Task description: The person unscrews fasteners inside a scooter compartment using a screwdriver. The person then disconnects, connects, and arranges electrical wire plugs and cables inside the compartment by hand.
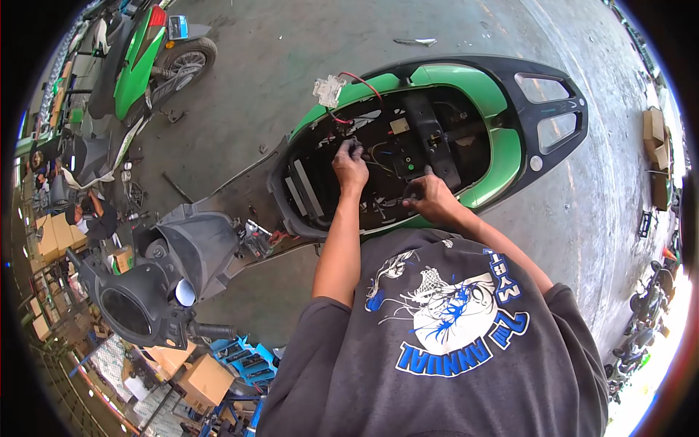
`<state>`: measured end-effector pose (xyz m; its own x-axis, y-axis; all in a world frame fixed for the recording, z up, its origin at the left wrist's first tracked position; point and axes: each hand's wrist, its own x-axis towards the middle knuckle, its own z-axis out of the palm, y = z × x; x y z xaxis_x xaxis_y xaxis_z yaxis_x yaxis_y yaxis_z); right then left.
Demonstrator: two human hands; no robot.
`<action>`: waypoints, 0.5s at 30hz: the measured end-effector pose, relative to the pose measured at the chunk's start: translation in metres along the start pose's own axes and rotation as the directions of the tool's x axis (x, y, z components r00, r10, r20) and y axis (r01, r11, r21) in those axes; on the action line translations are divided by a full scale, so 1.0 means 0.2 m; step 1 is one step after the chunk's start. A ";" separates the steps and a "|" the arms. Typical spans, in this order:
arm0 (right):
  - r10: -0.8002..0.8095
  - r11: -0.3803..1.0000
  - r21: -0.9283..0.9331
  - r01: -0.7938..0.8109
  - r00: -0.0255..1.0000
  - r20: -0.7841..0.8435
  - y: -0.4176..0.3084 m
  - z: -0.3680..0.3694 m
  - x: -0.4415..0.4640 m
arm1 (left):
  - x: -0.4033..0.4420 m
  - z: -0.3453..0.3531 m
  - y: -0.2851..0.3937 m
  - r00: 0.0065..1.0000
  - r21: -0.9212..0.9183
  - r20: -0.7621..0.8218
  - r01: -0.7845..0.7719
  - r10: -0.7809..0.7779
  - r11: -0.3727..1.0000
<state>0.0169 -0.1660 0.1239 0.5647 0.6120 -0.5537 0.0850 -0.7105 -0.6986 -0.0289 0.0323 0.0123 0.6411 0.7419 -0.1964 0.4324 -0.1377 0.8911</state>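
Observation:
My left hand (351, 169) is over the open seat well of a green and black scooter (502, 156), fingertips pinched together beside thin wires; what they grip is too small to make out. Toward the rear of the same well, my right hand (435, 200) has its index finger stretched against a black part (437, 149), thumb apart, with nothing visibly held. A clear plastic connector piece (329, 91) on a red wire (364, 81) rests at the well's far edge. Below my hands, loose wires and dark components show inside the frame.
The scooter's front and handlebar (142, 302) extend left. Another green scooter (138, 73) stands at upper left. A person (98, 218) crouches at far left. Cardboard boxes (206, 380) and a blue rack (247, 360) are at lower left; more boxes (655, 138) stand right.

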 end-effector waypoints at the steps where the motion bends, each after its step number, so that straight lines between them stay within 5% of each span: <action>1: 0.021 1.000 -0.001 -0.021 0.999 0.032 -0.08 -0.01 -0.02 | 0.00 -0.02 0.00 0.996 -0.019 -0.023 0.090 -0.091 0.996; 7: -0.135 0.985 -0.126 0.114 0.976 -0.171 0.09 0.11 0.04 | -0.02 -0.01 -0.05 0.991 -0.221 -0.065 0.098 -0.115 0.970; 11: -0.004 0.999 0.054 0.006 0.999 -0.038 0.04 -0.01 0.00 | -0.05 0.05 -0.09 0.989 -0.220 -0.136 0.031 -0.063 0.975; 15: -0.042 0.999 0.000 0.042 0.999 0.004 0.04 -0.03 0.00 | -0.14 0.10 0.08 0.970 -0.563 -0.132 0.096 -0.204 0.821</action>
<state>0.0227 -0.1738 0.1215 0.5572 0.6429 -0.5255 0.1090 -0.6840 -0.7213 -0.0266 -0.0033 0.0239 0.4502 0.8342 -0.3186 0.0601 0.3277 0.9429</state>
